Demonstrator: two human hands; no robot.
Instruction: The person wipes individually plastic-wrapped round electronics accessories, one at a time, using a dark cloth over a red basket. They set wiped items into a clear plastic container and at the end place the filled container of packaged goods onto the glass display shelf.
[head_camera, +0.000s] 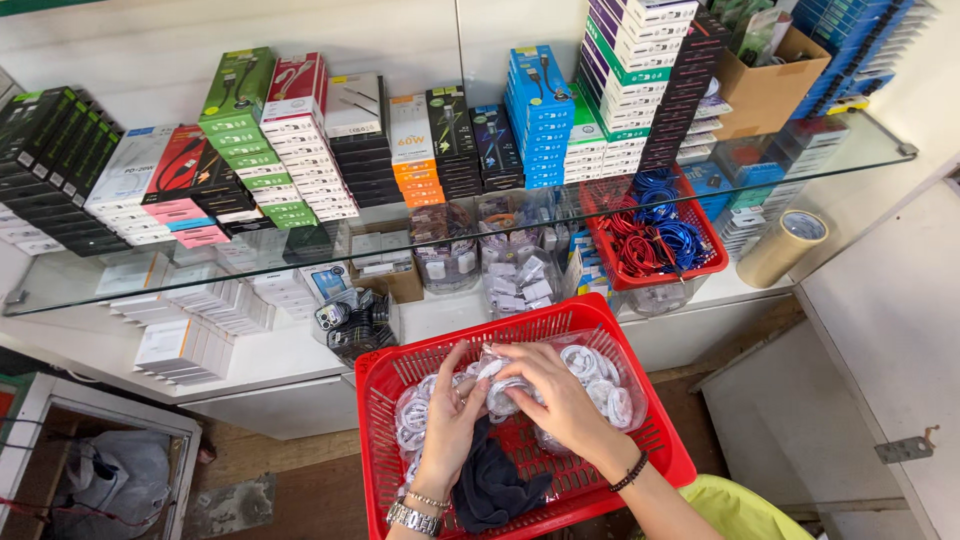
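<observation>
At 9 o'clock we note a glass shelf (60, 285) carrying stacked cable boxes (270, 140), green, pink and black. At 6 o'clock sits a red basket (395, 375) on the white surface (290, 350). Left hand (450, 415), wristwatch at the wrist, has its grip closed on a bagged white cable (495, 385). A dark cloth (490, 485) lies in the basket just below. Right hand (555, 395) pinches the same bag from 3 o'clock; both touch it. More bagged cables (600, 375) lie beside. At 2 o'clock: a smaller red basket (655, 240) of red and blue cables, then a tape roll (785, 245).
</observation>
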